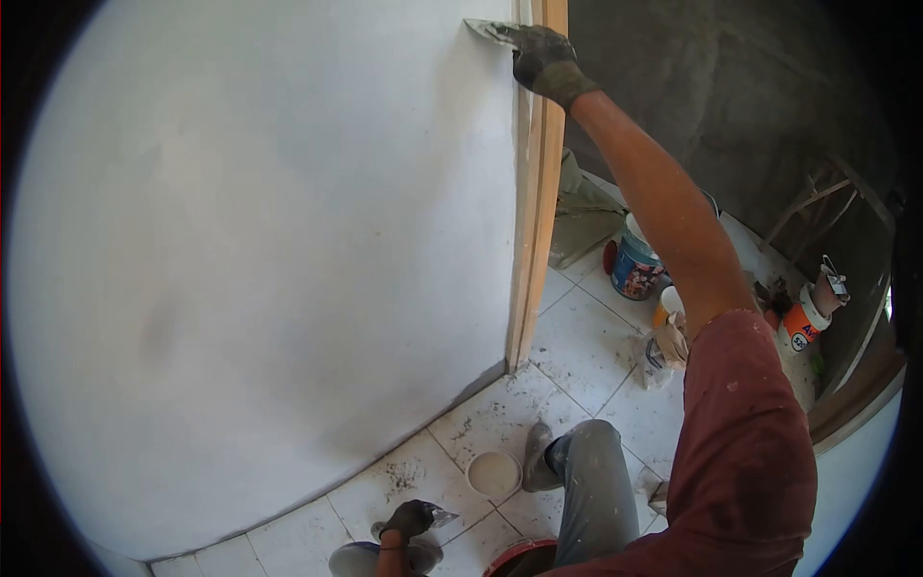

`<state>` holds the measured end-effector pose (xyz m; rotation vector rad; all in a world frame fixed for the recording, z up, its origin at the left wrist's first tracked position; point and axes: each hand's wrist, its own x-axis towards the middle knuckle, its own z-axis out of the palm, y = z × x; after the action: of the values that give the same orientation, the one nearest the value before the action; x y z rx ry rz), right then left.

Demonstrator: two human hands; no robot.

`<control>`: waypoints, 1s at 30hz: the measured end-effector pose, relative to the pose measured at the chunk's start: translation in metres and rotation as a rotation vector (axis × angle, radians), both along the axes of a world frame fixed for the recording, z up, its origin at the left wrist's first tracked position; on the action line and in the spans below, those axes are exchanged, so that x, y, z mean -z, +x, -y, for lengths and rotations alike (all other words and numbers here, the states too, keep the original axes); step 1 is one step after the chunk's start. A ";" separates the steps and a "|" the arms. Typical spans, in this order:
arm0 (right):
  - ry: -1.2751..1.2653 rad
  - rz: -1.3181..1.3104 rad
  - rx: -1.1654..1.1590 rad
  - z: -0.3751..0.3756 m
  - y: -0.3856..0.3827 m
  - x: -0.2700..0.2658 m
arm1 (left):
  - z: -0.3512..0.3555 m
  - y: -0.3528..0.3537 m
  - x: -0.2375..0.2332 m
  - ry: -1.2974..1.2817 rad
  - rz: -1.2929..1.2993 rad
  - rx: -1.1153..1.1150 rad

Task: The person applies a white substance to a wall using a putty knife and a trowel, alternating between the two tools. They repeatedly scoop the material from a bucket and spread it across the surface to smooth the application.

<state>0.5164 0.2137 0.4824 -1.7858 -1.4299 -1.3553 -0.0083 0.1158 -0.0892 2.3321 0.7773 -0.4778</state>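
Note:
My right hand, in a dark glove, is closed around a putty knife whose blade lies against the white wall beside the wooden door frame. Low in the view, my left hand, also gloved, is closed on a small scraper above my knee. On the tiles just right of it stands a round tub of pale paste.
A blue paint bucket, a paper bag and an orange and white bucket stand on the tiled floor at right. A red-rimmed container is near my legs. A metal frame leans by the grey wall.

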 end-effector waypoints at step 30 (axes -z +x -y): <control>0.160 -0.901 0.201 -0.001 -0.010 0.197 | -0.001 -0.009 -0.010 -0.003 -0.007 -0.112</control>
<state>0.5066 0.2146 0.2859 -2.0565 -0.6471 -0.5500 -0.0171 0.1169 -0.0789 2.2708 0.9035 -0.4379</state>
